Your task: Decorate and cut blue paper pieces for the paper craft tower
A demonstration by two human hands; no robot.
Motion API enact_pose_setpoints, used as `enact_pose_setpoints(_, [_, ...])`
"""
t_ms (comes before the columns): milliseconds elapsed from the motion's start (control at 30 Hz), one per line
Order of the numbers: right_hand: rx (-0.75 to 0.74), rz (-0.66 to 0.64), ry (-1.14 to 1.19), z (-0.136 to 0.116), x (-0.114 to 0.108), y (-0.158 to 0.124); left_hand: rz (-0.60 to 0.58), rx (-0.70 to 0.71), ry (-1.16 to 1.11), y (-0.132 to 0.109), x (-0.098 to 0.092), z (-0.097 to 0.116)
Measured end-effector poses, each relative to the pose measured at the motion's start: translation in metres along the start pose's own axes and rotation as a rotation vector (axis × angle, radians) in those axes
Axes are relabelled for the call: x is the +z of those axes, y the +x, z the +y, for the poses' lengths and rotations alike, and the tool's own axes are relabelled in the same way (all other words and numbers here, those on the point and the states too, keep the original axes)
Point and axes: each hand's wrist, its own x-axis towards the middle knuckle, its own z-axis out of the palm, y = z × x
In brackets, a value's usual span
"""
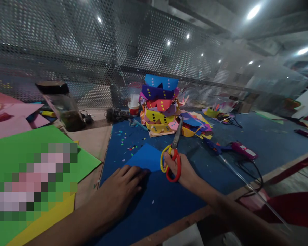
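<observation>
My right hand [184, 171] is closed on a pair of scissors [175, 141] with one yellow and one red handle loop. Their blades look closed together and point up, away from me. A bright blue sheet of paper [146, 155] lies on the darker blue tabletop [154, 212], under and between both hands. My left hand [124, 182] rests palm down at the near left edge of that sheet, fingers lying on it. Just beyond the scissors stands a stack of colourful paper masks [161, 106] with small square dots.
Paper scraps [195, 123] spill right of the stack. A glue gun [215, 147] and a purple device [243, 150] with a cable lie at right. Green paper [51, 136] and a dark-lidded jar [66, 109] are at left. A perforated metal screen [154, 51] rises behind.
</observation>
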Motion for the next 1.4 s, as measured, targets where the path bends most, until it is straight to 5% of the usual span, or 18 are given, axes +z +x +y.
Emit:
enact_pose_setpoints(133, [-0.07, -0.044, 0.047, -0.005, -0.012, 0.001, -0.006, -0.008, -0.009, 0.002, -0.002, 0.0])
enact_pose_setpoints(233, [-0.129, 0.079, -0.033, -0.008, -0.033, -0.001, -0.041, -0.015, -0.012, 0.006, -0.005, 0.002])
enact_pose_setpoints(333, [-0.097, 0.158, -0.125, -0.008, -0.055, -0.006, -0.067, -0.037, 0.022, 0.011, -0.008, 0.007])
enact_pose_setpoints(467, [-0.03, 0.104, -0.298, -0.004, -0.069, -0.011, -0.042, -0.044, 0.067, 0.019, -0.009, 0.014])
enact_pose_setpoints(967, [0.015, -0.15, -0.925, -0.001, -0.062, 0.0, -0.099, -0.002, 0.081, 0.045, -0.008, 0.031])
enact_pose_setpoints(1400, [0.058, -0.174, -0.992, 0.007, -0.061, 0.013, -0.143, 0.001, -0.029, 0.044, -0.008, 0.032])
